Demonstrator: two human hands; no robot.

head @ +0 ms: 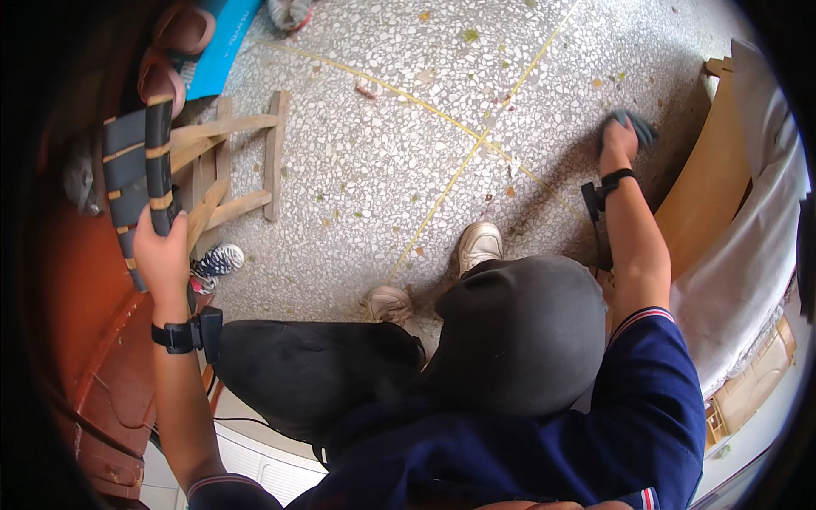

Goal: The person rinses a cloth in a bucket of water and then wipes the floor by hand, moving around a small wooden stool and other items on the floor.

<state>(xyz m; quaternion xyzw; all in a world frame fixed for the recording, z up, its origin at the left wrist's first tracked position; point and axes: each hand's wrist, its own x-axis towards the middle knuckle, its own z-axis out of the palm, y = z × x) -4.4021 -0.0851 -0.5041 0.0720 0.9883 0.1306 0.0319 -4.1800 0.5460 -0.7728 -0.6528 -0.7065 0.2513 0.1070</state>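
Note:
At the left, my left hand (162,248) grips the seat edge of a small wooden folding stool (158,137). Black straps wrap the stool's seat rails, and its bare wooden legs (276,156) point towards the middle of the floor. Over on the right, my right hand (618,137) holds a dark grey-green cloth (645,132), low over or against the floor; contact is too blurred to tell. Its fingers are partly hidden by the cloth. Both wrists carry black straps with small devices.
Leaf bits are scattered over the terrazzo floor (382,172) with its yellow lines. A blue box (220,51) and pink slippers (185,29) lie top left. Patterned shoes (217,260) lie by the stool. Reddish-brown furniture (83,287) borders the left; a wooden panel (701,166) and pale sheet (733,287) border the right.

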